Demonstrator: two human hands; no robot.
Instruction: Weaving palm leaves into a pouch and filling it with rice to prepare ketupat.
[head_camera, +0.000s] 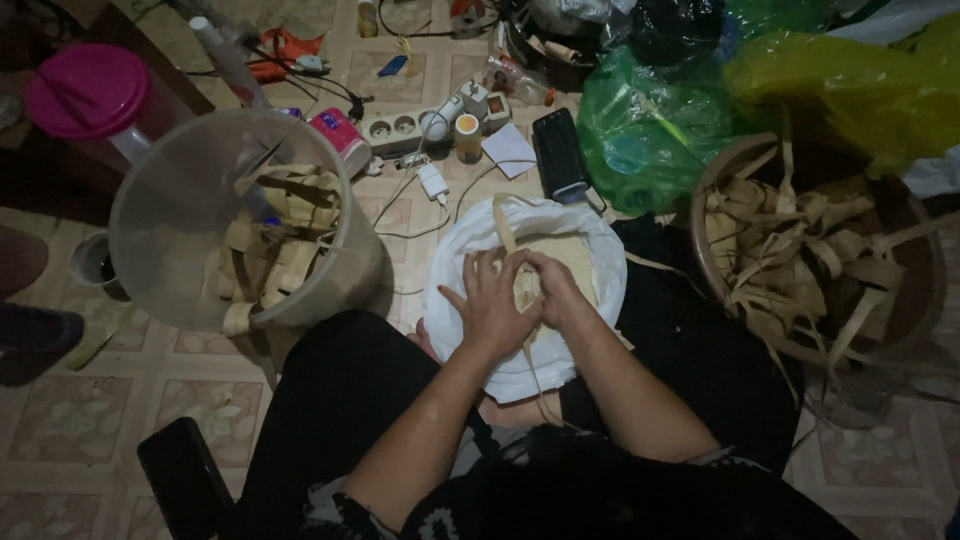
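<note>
Both hands meet over a white sack (590, 240) that sits open on the person's lap, above the tiled floor (70, 420). The left hand (492, 300) lies with fingers spread wide and pressed down on a small woven leaf pouch (527, 288), which sits between the two hands at the middle of the sack's mouth. The right hand (556, 288) is curled narrow, its fingers pinched around the pouch's edge from the right side. A long pale leaf strip (503, 222) runs from the pouch away from the body toward the far rim of the sack, and its other end trails down toward the lap, so the strip's long axis lies roughly straight ahead of the person. The pouch touches both hands, with the right hand holding it more closely. To the left stands a clear plastic bucket (180, 200) holding finished pouches; to the right, a round basket (735, 160) is heaped with loose leaf strips.
</note>
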